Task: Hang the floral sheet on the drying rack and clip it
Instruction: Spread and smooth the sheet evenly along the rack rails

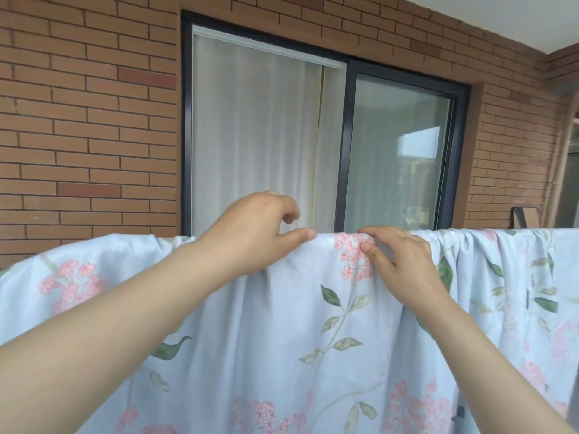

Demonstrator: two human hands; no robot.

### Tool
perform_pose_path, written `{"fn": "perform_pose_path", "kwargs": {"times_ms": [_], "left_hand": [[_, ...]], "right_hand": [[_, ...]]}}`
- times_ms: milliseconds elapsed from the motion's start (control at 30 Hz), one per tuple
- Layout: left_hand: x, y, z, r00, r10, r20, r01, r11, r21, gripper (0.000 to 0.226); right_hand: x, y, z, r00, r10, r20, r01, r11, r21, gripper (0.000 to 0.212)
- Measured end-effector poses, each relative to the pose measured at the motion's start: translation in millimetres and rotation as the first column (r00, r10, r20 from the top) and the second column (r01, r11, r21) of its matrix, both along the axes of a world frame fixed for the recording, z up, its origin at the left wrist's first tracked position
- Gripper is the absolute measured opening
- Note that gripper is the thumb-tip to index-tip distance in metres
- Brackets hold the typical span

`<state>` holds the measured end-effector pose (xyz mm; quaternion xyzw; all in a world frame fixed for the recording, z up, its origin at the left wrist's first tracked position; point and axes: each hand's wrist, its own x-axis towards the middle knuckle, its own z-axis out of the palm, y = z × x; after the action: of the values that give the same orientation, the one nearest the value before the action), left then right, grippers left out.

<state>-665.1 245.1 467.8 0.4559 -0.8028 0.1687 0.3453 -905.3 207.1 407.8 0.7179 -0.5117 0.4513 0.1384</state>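
Free air above top edge of floral sheet (282,339), left and right ends open. Middle of edge taken by left hand (250,233) and right hand (404,258). Sheet blocks everything below; brick wall (87,136) and window (313,136) stand behind.

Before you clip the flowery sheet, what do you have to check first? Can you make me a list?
1. Pale blue cotton sheet with pink flowers draped over the top: ok.
2. Rack bar under it: hidden by the cloth, cannot tell.
3. Right hand pinches the top fold: ok.
4. Left hand grip: thumb lies on the fold, fingers curled above it, cannot tell.
5. Clip ready: none in view, not ok.
6. Top edge smooth: bunched to the right of the hands, not ok.
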Motion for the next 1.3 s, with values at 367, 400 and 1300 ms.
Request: {"fn": "perform_pose_path", "kwargs": {"times_ms": [367,400,1300], "left_hand": [[-46.4,-41.3,-9.5,0.982,-0.072,-0.175,0.078,0.997,0.025,0.017],[-45.5,-40.4,-10.0,0.982,-0.083,-0.167,0.084,0.996,-0.002,0.016],[-60.3,-36.6,4.4,1.0,-0.017,-0.021,0.017,1.0,-0.002,0.018]], "right_hand": [[-45.7,5.6,-0.4,0.987,0.029,0.161,-0.026,0.999,-0.023,0.028],[-45.8,4.4,0.6,0.992,0.028,0.126,-0.025,0.999,-0.026,0.029],[-51.2,-13.6,0.6,0.994,0.002,0.106,-0.008,0.999,0.052,0.032]]}}
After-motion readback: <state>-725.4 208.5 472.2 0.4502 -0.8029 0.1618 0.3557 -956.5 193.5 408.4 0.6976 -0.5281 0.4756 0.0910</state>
